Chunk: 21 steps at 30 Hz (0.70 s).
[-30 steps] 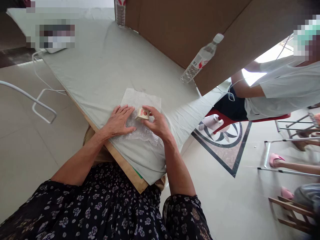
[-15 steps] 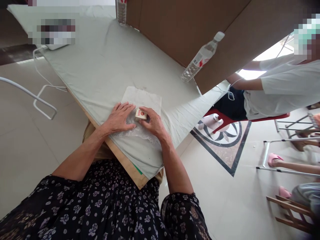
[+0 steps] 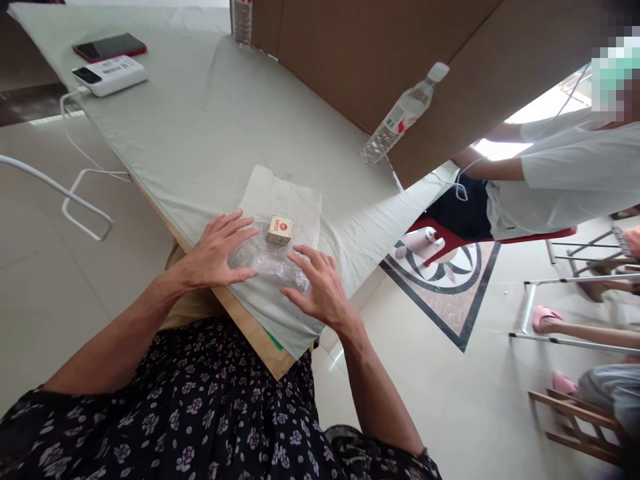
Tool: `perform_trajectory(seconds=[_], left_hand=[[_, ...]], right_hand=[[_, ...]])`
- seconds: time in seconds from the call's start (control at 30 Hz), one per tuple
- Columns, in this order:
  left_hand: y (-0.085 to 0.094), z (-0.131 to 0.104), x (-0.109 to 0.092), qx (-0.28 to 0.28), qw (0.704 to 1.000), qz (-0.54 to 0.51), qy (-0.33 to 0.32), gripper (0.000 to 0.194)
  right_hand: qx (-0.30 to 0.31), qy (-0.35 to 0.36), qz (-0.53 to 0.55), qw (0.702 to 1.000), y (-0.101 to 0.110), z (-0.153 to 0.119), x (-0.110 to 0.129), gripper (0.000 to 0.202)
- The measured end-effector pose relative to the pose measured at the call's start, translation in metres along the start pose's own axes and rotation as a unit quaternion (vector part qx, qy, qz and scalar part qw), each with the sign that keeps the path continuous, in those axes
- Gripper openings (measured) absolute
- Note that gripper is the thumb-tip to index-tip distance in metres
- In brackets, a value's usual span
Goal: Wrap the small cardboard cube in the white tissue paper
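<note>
In the head view, a small printed box [image 3: 280, 230] is resting on the bubble wrap [image 3: 304, 210]. At the wrap's left edge, the left hand [image 3: 213, 259] is spreading wide, gripping nothing; at its right edge, the right hand [image 3: 323, 288] is curving loosely open, also empty. Beyond the wrap, a bottle [image 3: 400, 121] is standing beside cardboard [image 3: 340, 60].

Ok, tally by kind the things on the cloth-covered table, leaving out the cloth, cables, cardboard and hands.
Plastic bottles: 2
Small printed carton: 1
Bubble wrap piece: 1
Smartphone: 1
White power bank, by its look: 1
Total: 6
</note>
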<state>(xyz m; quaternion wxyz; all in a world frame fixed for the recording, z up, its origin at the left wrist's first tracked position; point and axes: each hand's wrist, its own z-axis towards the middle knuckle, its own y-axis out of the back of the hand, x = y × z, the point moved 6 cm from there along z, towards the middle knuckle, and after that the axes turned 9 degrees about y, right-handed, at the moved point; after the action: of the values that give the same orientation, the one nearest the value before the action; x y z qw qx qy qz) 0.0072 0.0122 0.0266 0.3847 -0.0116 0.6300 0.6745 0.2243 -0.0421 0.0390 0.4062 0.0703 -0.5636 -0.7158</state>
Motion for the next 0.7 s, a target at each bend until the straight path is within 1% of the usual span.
perform_trajectory(seconds=[0.03,0.07,0.13,0.17,0.23,0.3,0.4,0.47,0.53,0.6,0.7], left_hand=[[0.0,-0.007,-0.003,0.0,1.0,0.006,-0.006,0.072],[-0.002,-0.013,-0.006,0.003,1.0,0.011,-0.011,0.069],[-0.006,-0.016,-0.012,-0.005,1.0,0.016,-0.008,0.058],[-0.007,-0.015,-0.014,-0.016,1.0,0.014,-0.005,0.049],[-0.005,-0.007,-0.017,-0.048,0.999,-0.002,0.006,0.028],[0.001,0.005,-0.019,-0.082,0.995,-0.037,0.03,0.015],[0.011,0.025,-0.015,-0.107,0.983,-0.11,0.098,0.013],[0.011,0.037,-0.01,-0.098,0.97,-0.162,0.153,0.015],[0.007,0.049,-0.005,-0.082,0.957,-0.203,0.192,0.019],[0.001,0.058,-0.003,-0.066,0.949,-0.227,0.21,0.024],[-0.009,0.066,-0.001,-0.053,0.934,-0.27,0.228,0.026]], right_hand=[[0.005,0.004,-0.029,1.0,-0.004,-0.006,0.005,0.05],[-0.001,0.005,-0.053,0.999,-0.008,-0.009,0.008,0.04],[-0.04,0.0,-0.073,0.997,-0.014,-0.008,0.008,0.02],[-0.066,-0.009,-0.068,0.995,-0.015,-0.005,0.006,0.017],[-0.113,-0.039,-0.036,0.992,-0.011,0.004,-0.003,0.018],[-0.148,-0.081,0.013,0.986,-0.004,0.013,-0.015,0.018],[-0.188,-0.136,0.105,0.967,0.007,0.027,-0.034,0.017],[-0.211,-0.173,0.163,0.948,0.008,0.035,-0.048,0.018],[-0.216,-0.214,0.207,0.93,0.004,0.041,-0.063,0.019],[-0.202,-0.247,0.242,0.916,-0.004,0.047,-0.075,0.02],[-0.187,-0.265,0.287,0.901,-0.015,0.05,-0.084,0.023]])
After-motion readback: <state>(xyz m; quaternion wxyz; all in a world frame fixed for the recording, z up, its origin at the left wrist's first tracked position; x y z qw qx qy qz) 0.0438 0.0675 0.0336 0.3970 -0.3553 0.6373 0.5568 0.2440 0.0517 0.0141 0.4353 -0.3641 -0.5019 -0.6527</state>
